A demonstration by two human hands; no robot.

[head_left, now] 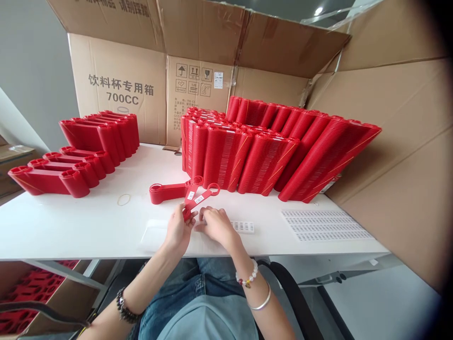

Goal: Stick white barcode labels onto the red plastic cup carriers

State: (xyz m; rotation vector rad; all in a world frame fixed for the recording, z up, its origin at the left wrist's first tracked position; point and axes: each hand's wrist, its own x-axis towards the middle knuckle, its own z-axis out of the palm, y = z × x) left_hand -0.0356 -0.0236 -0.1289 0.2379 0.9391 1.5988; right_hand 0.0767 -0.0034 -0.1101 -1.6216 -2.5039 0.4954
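My left hand (pixel 180 230) grips two flat red plastic cup carriers (pixel 196 195) by their near end; they fan out away from me, and each bears a small white label. My right hand (pixel 216 225) rests on the white table (pixel 71 222) just right of them, fingers curled over a strip of white labels (pixel 243 227). Whether it pinches a label is hidden. A small stack of the same red carriers (pixel 166 192) lies just beyond my left hand.
Tall stacks of red carriers (pixel 269 151) stand at the back right, shorter stacks (pixel 71 160) at the left. A label sheet (pixel 325 225) lies at the right, a rubber band (pixel 123 199) at the left. Open cardboard boxes (pixel 141 85) wall the back and right.
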